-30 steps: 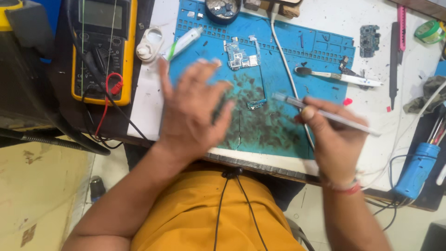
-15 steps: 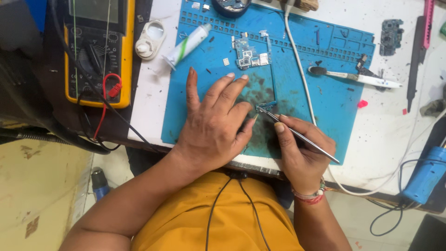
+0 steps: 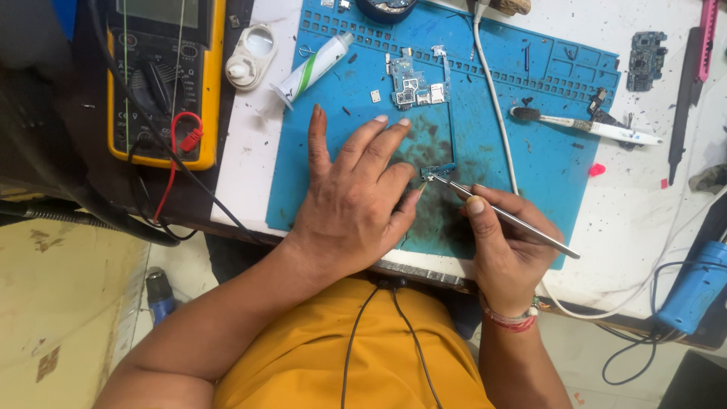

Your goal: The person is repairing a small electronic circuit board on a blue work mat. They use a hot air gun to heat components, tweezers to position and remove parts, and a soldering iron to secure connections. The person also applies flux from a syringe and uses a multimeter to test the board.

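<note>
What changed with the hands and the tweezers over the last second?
The left hand dropped from raised with fingers spread to lying flat on the blue mat. The right hand swung inward and brought the tweezers tip down to the small board beside the left fingertips. The right hand kept hold of the tweezers; multimeter, tube and brush lie as before.

Your white bench [image 3: 644,197] carried a blue work mat [image 3: 545,163] and loose tools.

On the bench you had a yellow multimeter [image 3: 163,76] at the left, a white round case [image 3: 248,57] and a white-and-green tube [image 3: 314,68] half on the mat. A small green circuit board [image 3: 647,60], a pink-handled tool [image 3: 708,38] and a blue handheld tool [image 3: 693,288] lay to the right; a brush [image 3: 583,125] lay across the mat's edge.
</note>
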